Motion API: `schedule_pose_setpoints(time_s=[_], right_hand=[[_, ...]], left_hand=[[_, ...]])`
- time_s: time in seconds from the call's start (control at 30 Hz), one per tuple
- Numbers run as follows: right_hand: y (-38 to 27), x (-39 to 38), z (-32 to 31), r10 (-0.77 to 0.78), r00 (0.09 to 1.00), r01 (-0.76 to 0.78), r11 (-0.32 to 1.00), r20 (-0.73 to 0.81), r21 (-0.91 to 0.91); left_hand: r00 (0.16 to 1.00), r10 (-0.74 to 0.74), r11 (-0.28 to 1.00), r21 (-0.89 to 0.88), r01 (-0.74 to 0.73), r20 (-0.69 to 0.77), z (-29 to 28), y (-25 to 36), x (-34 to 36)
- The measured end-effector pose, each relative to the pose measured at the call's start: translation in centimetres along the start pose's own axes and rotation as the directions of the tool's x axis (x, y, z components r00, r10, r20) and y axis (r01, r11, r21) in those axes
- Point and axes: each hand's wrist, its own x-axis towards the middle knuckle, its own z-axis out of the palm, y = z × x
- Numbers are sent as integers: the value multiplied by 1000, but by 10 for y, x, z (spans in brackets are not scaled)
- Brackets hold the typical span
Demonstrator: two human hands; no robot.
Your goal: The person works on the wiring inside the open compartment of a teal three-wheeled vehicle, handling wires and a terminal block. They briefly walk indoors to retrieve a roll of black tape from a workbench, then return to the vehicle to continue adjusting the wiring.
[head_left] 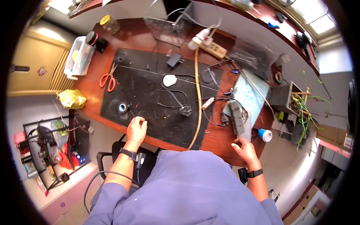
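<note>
Above the table's near edge is my left hand [136,130], its fingers curled together and nothing showing in them. Closest to it on the black mat [142,97] is a roll of tape [122,108]; orange-handled scissors [108,80] lie farther left. My right hand [246,152] is at the table's right front, thumb apart from the fingers. Just beyond its fingertips lies a grey metal plate [245,128] beside a dark ribbed heat sink [236,118]; whether they touch is unclear. A blue-and-white cylinder [265,135] is nearby. Mid-mat lies a black cable with a plug [185,110].
A tan cable [198,90] crosses the mat from the power strip [213,48]. A black adapter [174,60] and white disc [170,80] lie on the mat. Farther back are a clear tub [80,60] and yellow-lidded jar [109,24]. A light-blue sheet [251,92] lies right.
</note>
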Motion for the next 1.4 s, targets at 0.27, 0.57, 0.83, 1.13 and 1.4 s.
schedule_pose_setpoints(time_s=[0.27,0.57,0.83,1.13,1.4], right_hand=[[-25,10,-3,67,995,-70,997,74,29],[-44,19,-3,44,996,-46,999,81,21],[-49,13,-5,-7,999,9,999,46,-34],[-87,-21,-8,-316,947,319,945,-57,70],[-107,-68,-2,-410,883,463,672,-231,578]], left_hand=[[933,-34,975,191,109,-359,-34,-45,28],[988,-68,970,224,97,-137,-45,-57,60],[965,-261,958,-125,258,-8,-48,-21,63],[753,275,476,-765,434,598,-48,109,33],[360,502,538,-610,582,787,-17,203,-31]])
